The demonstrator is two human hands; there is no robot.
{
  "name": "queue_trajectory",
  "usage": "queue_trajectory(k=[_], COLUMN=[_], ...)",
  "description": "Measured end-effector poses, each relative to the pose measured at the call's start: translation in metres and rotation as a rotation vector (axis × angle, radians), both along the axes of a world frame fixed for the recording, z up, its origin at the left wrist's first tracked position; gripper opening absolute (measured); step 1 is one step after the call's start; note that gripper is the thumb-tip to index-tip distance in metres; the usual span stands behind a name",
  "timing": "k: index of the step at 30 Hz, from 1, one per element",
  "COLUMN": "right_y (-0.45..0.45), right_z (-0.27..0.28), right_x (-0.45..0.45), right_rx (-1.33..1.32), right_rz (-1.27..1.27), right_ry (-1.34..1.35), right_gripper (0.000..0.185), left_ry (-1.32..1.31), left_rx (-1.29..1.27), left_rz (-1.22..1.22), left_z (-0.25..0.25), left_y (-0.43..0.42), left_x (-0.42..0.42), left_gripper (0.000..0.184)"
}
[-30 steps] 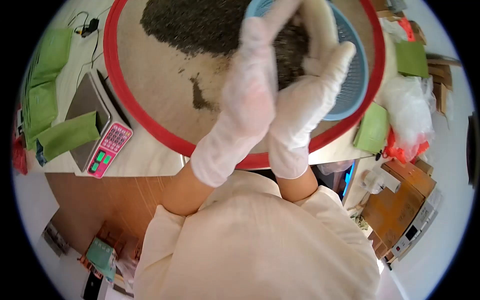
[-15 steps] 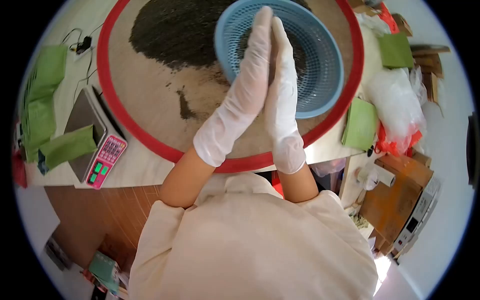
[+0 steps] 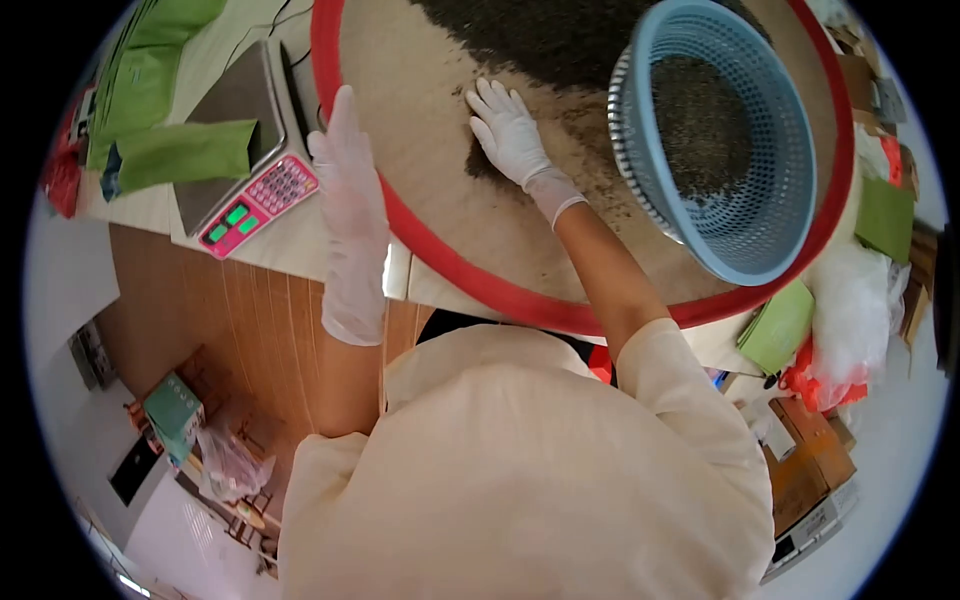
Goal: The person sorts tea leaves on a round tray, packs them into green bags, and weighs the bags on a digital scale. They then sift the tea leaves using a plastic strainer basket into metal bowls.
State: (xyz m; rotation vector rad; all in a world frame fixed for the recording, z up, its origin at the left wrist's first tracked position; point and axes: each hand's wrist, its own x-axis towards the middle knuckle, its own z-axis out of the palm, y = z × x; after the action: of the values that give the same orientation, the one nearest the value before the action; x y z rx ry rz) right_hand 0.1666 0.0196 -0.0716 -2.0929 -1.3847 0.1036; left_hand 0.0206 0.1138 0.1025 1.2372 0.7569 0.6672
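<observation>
My left hand (image 3: 350,200), in a white glove, is held up just outside the tray's red rim, beside the scale, with its fingers extended and nothing in it. On the bare floor of the round tray (image 3: 450,265) lies my gloved right hand (image 3: 508,135), palm down with fingers spread, at a small dark patch of loose material. Behind it spreads a pile of dark dried leaf bits (image 3: 550,40). A blue perforated basket (image 3: 790,170) with dark fine material inside sits tilted on a metal-rimmed bowl or sieve (image 3: 632,150) at the right.
Left of the tray stands a scale (image 3: 262,200) with a pink keypad and a green pouch (image 3: 185,155) on it. More green pouches (image 3: 145,90) lie behind. At the right are a green packet (image 3: 778,328), clear plastic bags (image 3: 855,300) and cardboard boxes (image 3: 805,460).
My hands, pressed together over the basket before, have parted. The left moved left past the rim; the right came down on the tray. The view has shifted left, and the metal rim under the basket now shows.
</observation>
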Motion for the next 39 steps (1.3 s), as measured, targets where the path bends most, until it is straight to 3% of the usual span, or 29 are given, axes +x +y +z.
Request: queue_trajectory(k=[8, 10, 12, 13, 14, 16, 19, 22, 24, 26, 27, 29, 33, 36, 38, 39], right_y=[-0.051, -0.054, -0.056, -0.058, -0.062, -0.069, -0.059, -0.027, -0.013, -0.005, -0.001, 0.000, 0.006, 0.007, 0.004, 0.002], right_z=[0.019, 0.035, 0.043, 0.047, 0.053, 0.047, 0.042, 0.034, 0.019, 0.005, 0.004, 0.007, -0.019, -0.012, 0.017, -0.003], right_x=[-0.067, -0.062, -0.052, -0.045, -0.044, -0.047, -0.066, -0.077, -0.077, -0.074, -0.068, -0.052, -0.036, -0.024, -0.011, -0.005], right_rx=[0.052, 0.079, 0.200, 0.207, 0.112, -0.181, -0.387, -0.397, -0.417, -0.385, -0.382, -0.395, -0.257, -0.320, -0.394, -0.324], right_rz=[0.248, 0.212, -0.153, -0.282, -0.378, -0.324, -0.235, -0.290, -0.277, -0.126, -0.127, 0.173, 0.234, 0.100, -0.131, -0.302], right_ry=[0.370, 0.381, 0.425, 0.265, 0.295, 0.154, 0.043, 0.073, 0.038, 0.006, 0.012, -0.083, -0.294, -0.162, 0.091, 0.156], right_gripper=[0.040, 0.038, 0.032, 0.024, 0.030, 0.047, 0.060, 0.061, 0.053, 0.034, 0.034, 0.016, 0.019, 0.021, 0.021, 0.028], left_ry=[0.007, -0.006, -0.007, -0.024, -0.042, -0.061, -0.080, -0.072, -0.069, -0.062, -0.056, -0.053, -0.031, 0.031, 0.052, 0.042], left_rx=[-0.064, -0.096, -0.124, -0.111, -0.096, -0.097, -0.106, -0.113, -0.102, -0.110, -0.106, -0.118, -0.083, -0.056, -0.073, -0.067], left_rz=[-0.032, -0.033, -0.035, -0.041, -0.050, -0.049, -0.039, -0.024, -0.023, -0.013, -0.014, -0.020, -0.046, -0.033, -0.024, -0.029], left_z=[-0.008, -0.011, -0.013, -0.014, -0.015, -0.019, -0.020, -0.022, -0.022, -0.022, -0.023, -0.024, -0.009, 0.004, 0.007, 0.006], left_y=[-0.011, -0.013, -0.013, -0.013, -0.013, -0.012, -0.010, -0.011, -0.010, -0.011, -0.010, -0.009, -0.009, -0.015, -0.017, -0.018], left_x=[-0.012, -0.006, -0.003, -0.003, -0.002, -0.005, -0.010, -0.018, -0.021, -0.024, -0.026, -0.029, -0.036, -0.040, -0.042, -0.042], left_gripper=[0.070, 0.070, 0.070, 0.072, 0.074, 0.078, 0.085, 0.089, 0.089, 0.087, 0.087, 0.083, 0.078, 0.087, 0.085, 0.085])
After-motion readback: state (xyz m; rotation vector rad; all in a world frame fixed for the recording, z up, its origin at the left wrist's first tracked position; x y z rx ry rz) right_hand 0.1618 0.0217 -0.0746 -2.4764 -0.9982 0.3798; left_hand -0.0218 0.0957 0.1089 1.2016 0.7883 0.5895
